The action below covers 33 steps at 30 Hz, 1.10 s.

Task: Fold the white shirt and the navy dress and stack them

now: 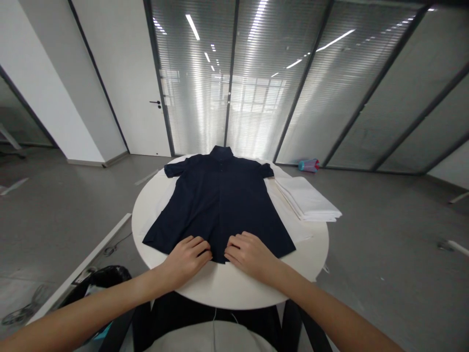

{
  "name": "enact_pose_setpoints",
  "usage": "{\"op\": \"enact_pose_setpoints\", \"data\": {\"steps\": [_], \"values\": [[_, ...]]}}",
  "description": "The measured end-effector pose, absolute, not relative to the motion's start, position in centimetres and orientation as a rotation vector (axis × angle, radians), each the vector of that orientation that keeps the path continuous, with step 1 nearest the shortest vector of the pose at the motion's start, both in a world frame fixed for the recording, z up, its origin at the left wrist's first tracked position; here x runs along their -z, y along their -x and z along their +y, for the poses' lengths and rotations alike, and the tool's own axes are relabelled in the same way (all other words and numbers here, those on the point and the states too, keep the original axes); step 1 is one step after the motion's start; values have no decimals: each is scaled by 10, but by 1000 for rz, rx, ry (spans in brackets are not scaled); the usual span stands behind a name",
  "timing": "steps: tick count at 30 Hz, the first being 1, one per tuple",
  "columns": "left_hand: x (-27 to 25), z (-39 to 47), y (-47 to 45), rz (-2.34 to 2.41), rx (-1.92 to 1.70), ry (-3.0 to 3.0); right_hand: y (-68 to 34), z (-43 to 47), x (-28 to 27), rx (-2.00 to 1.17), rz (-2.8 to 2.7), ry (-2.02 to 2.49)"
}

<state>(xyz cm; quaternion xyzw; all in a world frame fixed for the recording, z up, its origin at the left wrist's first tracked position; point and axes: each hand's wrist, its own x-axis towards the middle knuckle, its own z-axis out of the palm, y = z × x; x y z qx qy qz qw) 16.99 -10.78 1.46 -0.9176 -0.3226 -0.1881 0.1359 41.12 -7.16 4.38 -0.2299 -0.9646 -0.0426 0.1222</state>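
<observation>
A dark navy short-sleeved shirt (pixel 223 200) lies spread on a round white table (pixel 234 293), its collar at the far side and its bottom hem towards me. At the hem, left of the centre line, my left hand (pixel 192 259) is closed with fingers curled on the fabric. My right hand (pixel 249 254) is likewise closed on the hem, just right of the centre. A short stretch of dark hem shows between the two hands. The fingertips are partly hidden beneath the knuckles.
Folded white cloth (pixel 306 198) sits on the table's right side, slightly over the edge. Thin white material (pixel 282 205) lies partly under the shirt. A black-lined bin (pixel 106 278) stands at lower left. A striped blue-and-pink object (pixel 309 165) rests on the floor by the glass wall.
</observation>
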Motion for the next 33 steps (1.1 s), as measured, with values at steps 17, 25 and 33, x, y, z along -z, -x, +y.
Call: {"op": "enact_pose_setpoints", "data": {"steps": [17, 25, 33], "values": [[-14, -112, 1, -1787, 835, 2678, -579, -59, -21, -60, -2409, 1448], [-19, -112, -7, -1941, 931, 2639, -582, -61, -10, -192, -2233, 1448], [-13, -110, -21, -1974, 1271, 2326, -572, -58, -21, -785, -1697, 1530]]}}
